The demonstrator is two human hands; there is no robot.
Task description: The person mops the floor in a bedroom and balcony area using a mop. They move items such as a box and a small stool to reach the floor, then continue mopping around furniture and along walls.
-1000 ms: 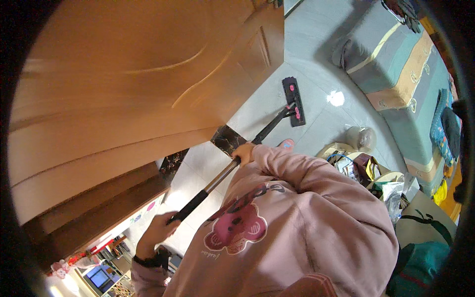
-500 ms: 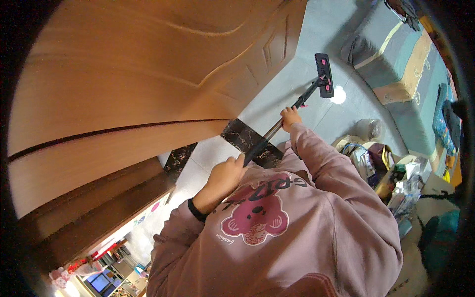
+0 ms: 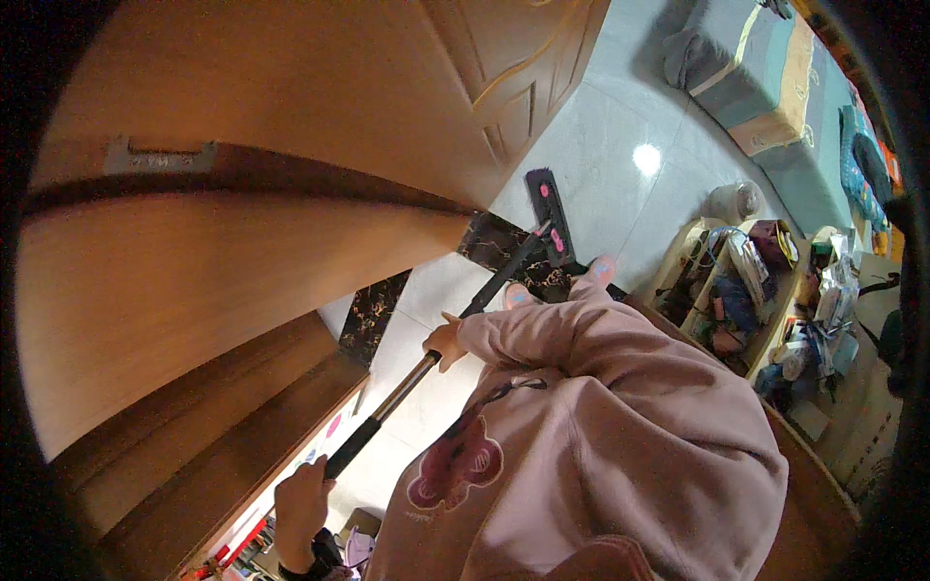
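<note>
A flat mop with a black-and-grey pole [image 3: 402, 387] runs slantwise across my front. Around its upper grip end my left hand [image 3: 305, 505] is wrapped, a black band on the wrist. Farther along the pole, my right hand [image 3: 446, 344] is closed round it, fingers partly hidden. The black rectangular mop head [image 3: 544, 198] with pink clips lies at the far end, beside the dark marble strip [image 3: 494, 240] in the doorway. Close by the mop head are my feet in light shoes [image 3: 602, 269].
A brown wooden door [image 3: 320, 77] stands open on the left, its frame [image 3: 213, 387] nearer me. Boxes of assorted items [image 3: 731, 290] and a clear plastic bag [image 3: 736, 200] sit on the right. A bed with a striped cover [image 3: 765, 87] stands beyond, on the grey tiles [image 3: 620, 136].
The mop head has come back toward me from the far tiles to the doorway strip. Both hands have moved left and nearer with the pole, and the door edge has swung slightly in view.
</note>
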